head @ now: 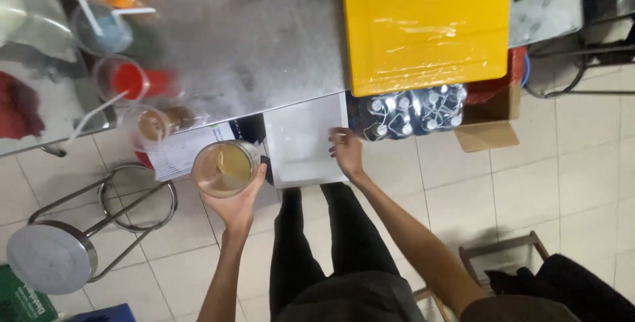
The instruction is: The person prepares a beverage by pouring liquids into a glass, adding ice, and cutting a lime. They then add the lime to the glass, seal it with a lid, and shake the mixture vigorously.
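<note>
Currently left hand [237, 204] grips a metal cup [225, 167] of brownish liquid from below, held near the steel counter [264, 37] edge. Right hand [346, 152], fingers loosely open, touches the white box [301, 138] under the counter. Just right: shrink-wrapped bottle pack [409, 111]; farther, yellow board [426, 25]. Far left, plastic cups with straws [126, 80].

Shrink-wrapped bottle pack [409, 113] beside open cardboard box [493, 120].

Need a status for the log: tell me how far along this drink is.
Done: the metal cup in the left hand already holds tan liquid. In hand: the right hand rests on the white box under the counter. Left: the box's contents are hidden, so nothing more shows.
</note>
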